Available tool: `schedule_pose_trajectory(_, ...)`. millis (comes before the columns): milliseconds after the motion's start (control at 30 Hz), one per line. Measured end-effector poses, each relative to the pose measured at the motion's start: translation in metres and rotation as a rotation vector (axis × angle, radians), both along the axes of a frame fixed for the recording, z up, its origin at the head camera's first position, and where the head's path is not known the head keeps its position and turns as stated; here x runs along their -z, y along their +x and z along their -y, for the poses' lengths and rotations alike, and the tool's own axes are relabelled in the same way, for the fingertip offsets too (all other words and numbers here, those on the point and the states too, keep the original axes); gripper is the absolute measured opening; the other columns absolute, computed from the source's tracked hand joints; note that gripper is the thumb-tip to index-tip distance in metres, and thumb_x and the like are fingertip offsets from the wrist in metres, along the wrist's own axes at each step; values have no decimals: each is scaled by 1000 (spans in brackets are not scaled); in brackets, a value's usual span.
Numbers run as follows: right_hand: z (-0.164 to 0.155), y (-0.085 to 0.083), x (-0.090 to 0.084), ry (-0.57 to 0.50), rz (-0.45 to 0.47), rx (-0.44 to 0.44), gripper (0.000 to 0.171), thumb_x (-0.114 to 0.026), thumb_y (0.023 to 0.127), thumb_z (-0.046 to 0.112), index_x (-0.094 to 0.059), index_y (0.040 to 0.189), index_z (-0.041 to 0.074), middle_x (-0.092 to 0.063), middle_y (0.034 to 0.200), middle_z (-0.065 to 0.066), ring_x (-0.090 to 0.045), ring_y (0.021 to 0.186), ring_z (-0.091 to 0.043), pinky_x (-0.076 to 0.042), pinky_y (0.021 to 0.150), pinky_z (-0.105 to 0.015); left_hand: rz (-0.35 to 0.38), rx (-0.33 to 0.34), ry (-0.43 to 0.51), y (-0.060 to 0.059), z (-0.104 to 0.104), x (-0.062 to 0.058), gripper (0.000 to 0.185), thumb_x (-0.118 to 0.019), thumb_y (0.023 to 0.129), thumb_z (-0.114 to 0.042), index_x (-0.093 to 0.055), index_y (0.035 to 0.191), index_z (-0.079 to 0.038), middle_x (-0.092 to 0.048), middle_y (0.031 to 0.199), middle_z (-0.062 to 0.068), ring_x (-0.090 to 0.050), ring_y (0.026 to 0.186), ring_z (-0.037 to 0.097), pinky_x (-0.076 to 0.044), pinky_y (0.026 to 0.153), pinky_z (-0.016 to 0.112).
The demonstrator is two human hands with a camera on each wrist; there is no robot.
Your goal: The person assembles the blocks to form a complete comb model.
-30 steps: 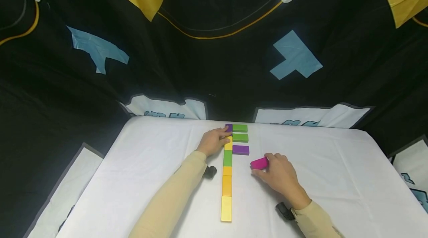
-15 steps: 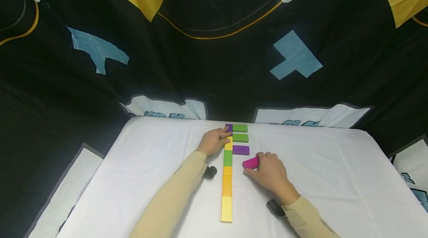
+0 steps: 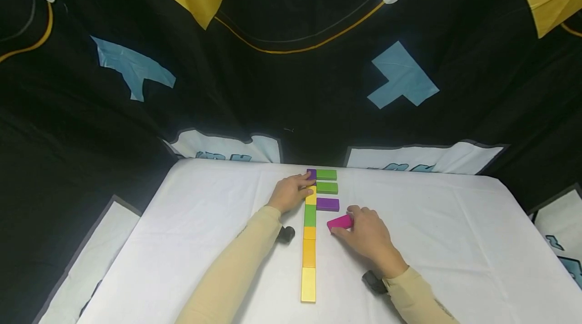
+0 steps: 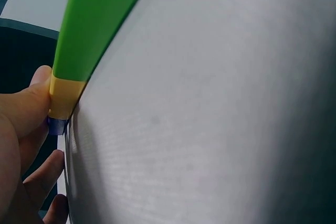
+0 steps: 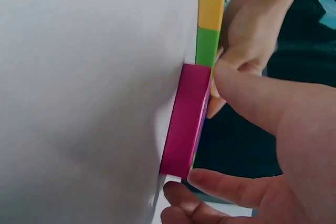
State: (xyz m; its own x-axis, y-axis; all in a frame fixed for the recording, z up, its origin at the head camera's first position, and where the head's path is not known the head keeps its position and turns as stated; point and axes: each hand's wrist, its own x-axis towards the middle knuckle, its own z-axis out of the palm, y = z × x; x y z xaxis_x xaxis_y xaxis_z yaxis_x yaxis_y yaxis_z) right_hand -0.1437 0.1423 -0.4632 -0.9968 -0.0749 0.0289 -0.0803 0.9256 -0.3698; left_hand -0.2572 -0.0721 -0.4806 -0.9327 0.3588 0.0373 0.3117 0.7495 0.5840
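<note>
A person in tan sleeves works at a white-covered desk [image 3: 204, 223] before a black backdrop printed with blue and yellow shapes. The left hand [image 3: 291, 191] rests against the far end of a straight column of blocks [image 3: 309, 243] — purple at the far tip, then yellow, green, orange and a long yellow piece nearest the camera; its fingertips [image 3: 309, 177] touch the purple and yellow pieces at the top, the fingers only loosely bent, steadying rather than clasping. To the right of the column, three short bars lie crosswise against it: two green blocks [image 3: 326, 181] one behind the other, then a purple block [image 3: 327, 204]. Just beyond and nearer the camera, the right hand [image 3: 368, 235] holds a magenta block [image 3: 340, 222] — its grip pinching the piece between thumb and fingers, the block resting on the desk just below the purple bar and slightly apart from the column. In the right wrist view the magenta block [image 5: 186, 121] stands edge-on against the white cloth, thumb above and a finger beneath it.
</note>
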Motion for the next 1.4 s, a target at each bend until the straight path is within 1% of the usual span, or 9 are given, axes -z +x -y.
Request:
schedule_pose_trajectory(167,-7,0,-1,-40,-4,-24,47,-78,87,25,-66,123,-1,-60,85,-7,-51,80,-22,-51,69,-39,4,1,5,1,0,-1,41,-67,97,-27,-63,138,-22,-48,153,-4,-41,143,24,-31,119,43)
schedule_pose_trajectory(233,-8,0,-1,-46,-4,-34,42,-77,88,20,-66,122,-2,-62,87,-8,-52,78,-21,-51,70,-39,6,0,4,1,0,-1,41,-67,97,-26,-63,138,-21,-48,153,-5,-41,143,24,-31,119,43)
schedule_pose_trajectory(333,-5,1,-1,-51,-5,-37,39,-76,88,17,-66,120,-4,-66,92,-10,-54,79,-21,-54,73,-40,8,-1,-1,1,0,-1,41,-67,98,-27,-63,138,-22,-47,153,-5,-41,144,24,-31,119,42)
schedule_pose_trajectory(567,3,-1,-1,-59,-1,-30,41,-79,86,18,-67,118,-5,-69,95,-12,-57,80,-21,-57,76,-42,15,-3,-1,2,-1,-3,41,-66,98,-28,-62,139,-23,-47,153,-5,-41,144,24,-31,120,44)
schedule_pose_trajectory(667,6,-2,-1,-67,16,-25,41,-79,86,19,-67,118,-5,-68,91,-10,-56,79,-21,-56,75,-41,13,-4,0,3,0,-4,41,-66,98,-28,-63,139,-23,-47,153,-5,-41,144,25,-31,119,44)
schedule_pose_trajectory(767,6,-4,-1,-75,28,-25,40,-79,86,20,-68,116,-4,-63,81,-6,-53,74,-20,-54,69,-37,11,-3,1,3,-1,-4,41,-66,98,-28,-63,138,-23,-47,153,-5,-41,144,25,-31,119,44)
schedule_pose_trajectory(867,6,-5,-1,-94,40,-24,39,-79,87,22,-68,115,-3,-55,70,-2,-50,67,-18,-47,60,-32,14,-6,-6,3,-1,-3,41,-66,98,-28,-62,139,-24,-47,153,-6,-41,144,24,-31,119,44)
schedule_pose_trajectory(967,7,-6,-1,-109,49,-24,38,-79,87,23,-67,113,-2,-51,65,0,-48,62,-17,-42,55,-29,16,-7,-11,2,-1,-3,42,-66,98,-29,-62,140,-24,-46,154,-6,-40,144,24,-30,120,44)
schedule_pose_trajectory(1400,10,-7,-1,-114,40,-37,36,-80,86,25,-69,109,-1,-51,62,1,-47,58,-15,-38,52,-27,7,1,-13,1,0,-2,41,-65,98,-29,-62,139,-24,-47,153,-6,-41,144,24,-30,120,42)
